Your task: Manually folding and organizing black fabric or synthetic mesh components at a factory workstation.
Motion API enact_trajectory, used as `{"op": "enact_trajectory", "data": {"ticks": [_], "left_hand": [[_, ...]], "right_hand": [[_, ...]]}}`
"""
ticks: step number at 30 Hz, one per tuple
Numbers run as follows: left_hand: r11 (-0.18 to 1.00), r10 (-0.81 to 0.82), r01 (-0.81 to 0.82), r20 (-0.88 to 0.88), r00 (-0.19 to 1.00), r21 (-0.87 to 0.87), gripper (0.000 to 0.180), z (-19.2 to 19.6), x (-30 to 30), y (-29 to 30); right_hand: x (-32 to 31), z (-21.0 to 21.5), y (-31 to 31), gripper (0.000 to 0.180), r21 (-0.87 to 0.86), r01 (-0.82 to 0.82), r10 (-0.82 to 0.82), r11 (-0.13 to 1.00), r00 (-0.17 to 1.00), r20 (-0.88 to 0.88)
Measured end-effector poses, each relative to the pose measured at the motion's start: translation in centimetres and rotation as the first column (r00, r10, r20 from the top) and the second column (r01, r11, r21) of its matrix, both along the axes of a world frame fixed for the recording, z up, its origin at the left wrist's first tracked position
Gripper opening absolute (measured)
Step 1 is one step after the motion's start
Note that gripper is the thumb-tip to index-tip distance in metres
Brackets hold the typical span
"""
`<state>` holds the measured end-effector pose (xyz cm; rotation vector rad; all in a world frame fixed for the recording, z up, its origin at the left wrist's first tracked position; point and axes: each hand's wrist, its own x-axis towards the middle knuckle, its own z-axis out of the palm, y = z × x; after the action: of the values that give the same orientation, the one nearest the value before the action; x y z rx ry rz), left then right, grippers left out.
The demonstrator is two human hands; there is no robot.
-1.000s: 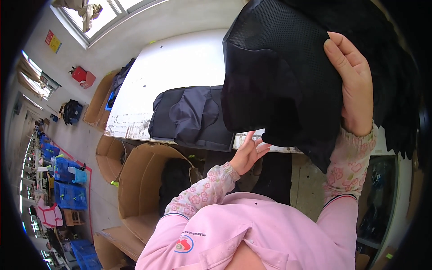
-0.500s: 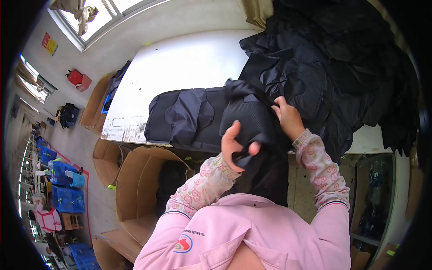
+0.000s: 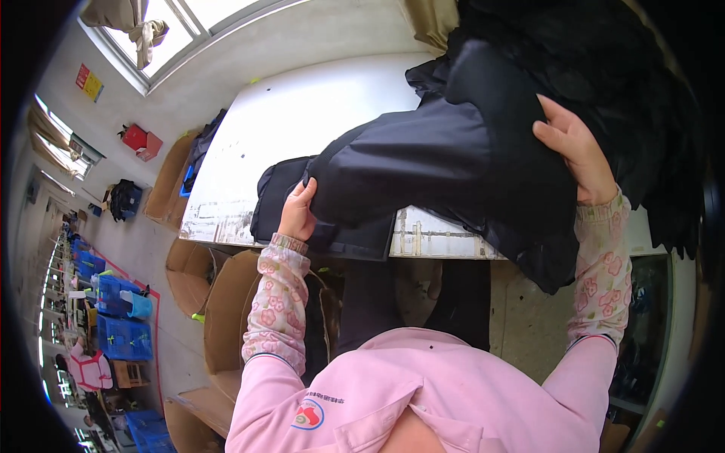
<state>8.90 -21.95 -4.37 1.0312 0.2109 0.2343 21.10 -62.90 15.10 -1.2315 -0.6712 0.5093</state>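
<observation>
A long black garment [image 3: 423,151] of smooth and matte cloth stretches between my two hands, above the white table. My left hand [image 3: 300,211] is closed on its left end, thumb on top. My right hand [image 3: 578,151] grips the cloth at the right, with thumb and forefinger showing and the other fingers hidden. Beneath my left hand lies a flat stack of black pieces [image 3: 276,185] at the table's front edge, partly covered by the held garment.
A big heap of black garments [image 3: 604,98] covers the right side of the white table [image 3: 317,98]. Open cardboard boxes [image 3: 230,317] stand on the floor at the left front. Farther left are blue crates [image 3: 124,336] and a person in pink [image 3: 89,368]. A window [image 3: 181,30] is at the upper left.
My hands have moved apart, left hand leftward and right hand rightward and up. The bunched black garment is now spread out between them, partly covering the flat stack.
</observation>
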Motion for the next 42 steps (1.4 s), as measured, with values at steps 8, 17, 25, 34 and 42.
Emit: {"op": "enact_trajectory", "data": {"ticks": [8,17,25,34,42], "left_hand": [[0.993,-0.08,0.092,-0.152,0.985,0.073,0.02,-2.7,1.2,0.5],[0.178,0.662,-0.356,0.156,0.733,0.917,0.037,5.0,-7.3,27.3],[-0.271,0.027,0.207,-0.207,0.978,0.94,0.077,-4.3,-0.9,1.0],[-0.237,0.011,0.318,-0.325,0.946,0.918,0.081,-10.4,-1.0,0.1],[0.089,-0.078,0.185,-0.178,0.981,0.979,0.078,-6.8,0.9,0.2]], "right_hand": [[-3.7,9.8,10.6,0.077,0.076,-0.353,0.335,0.932,0.924,0.187],[0.6,-12.3,19.0,0.064,0.14,0.148,-0.168,0.979,0.976,0.141],[0.9,-30.3,21.2,0.069,-0.524,0.418,-0.238,0.742,0.895,0.377],[11.6,-27.1,11.1,0.053,-0.522,0.778,0.038,0.35,0.545,0.838],[14.2,-15.0,8.9,0.02,-0.189,0.618,-0.35,0.763,0.642,0.682]]}}
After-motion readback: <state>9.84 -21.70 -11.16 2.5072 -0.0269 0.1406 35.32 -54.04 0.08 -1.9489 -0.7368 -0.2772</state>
